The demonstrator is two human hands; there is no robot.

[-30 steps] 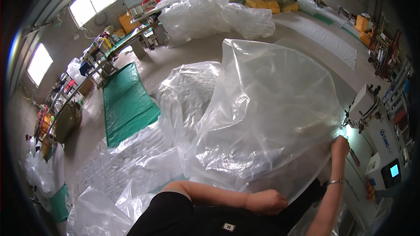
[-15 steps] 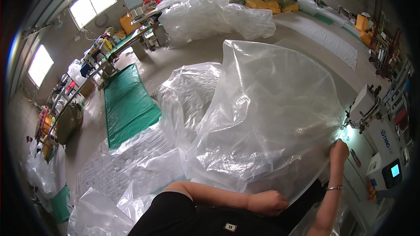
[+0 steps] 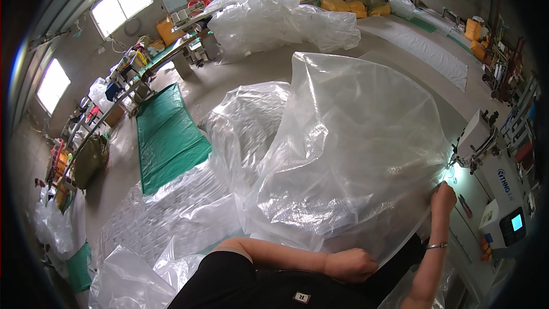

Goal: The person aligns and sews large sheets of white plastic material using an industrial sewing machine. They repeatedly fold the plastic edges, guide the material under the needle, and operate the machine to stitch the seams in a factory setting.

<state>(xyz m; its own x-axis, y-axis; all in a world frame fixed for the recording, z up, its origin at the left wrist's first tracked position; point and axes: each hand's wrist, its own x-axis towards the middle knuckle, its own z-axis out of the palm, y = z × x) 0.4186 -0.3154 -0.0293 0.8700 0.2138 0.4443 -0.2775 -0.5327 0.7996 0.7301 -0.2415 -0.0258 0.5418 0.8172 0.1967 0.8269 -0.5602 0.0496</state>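
Note:
A large sheet of clear plastic (image 3: 354, 143) billows up in front of me, and its right edge runs to the lit needle area of a white sewing machine (image 3: 494, 177). Just below that light, my right hand (image 3: 443, 199) pinches the sheet's edge, fingers closed. My left hand (image 3: 351, 265) is a fist low in front of my body, closed on the sheet's lower edge; its fingertips are partly hidden. More clear plastic (image 3: 171, 212) lies spread and crumpled on the floor to the left.
A small red-handled tool (image 3: 465, 206) lies on the machine table (image 3: 466, 240). Left of the sheet, a green tarp (image 3: 168, 143) lies on the floor. A big heap of clear plastic (image 3: 257, 17) stands farther back. A person (image 3: 197, 1) sits at a far workbench.

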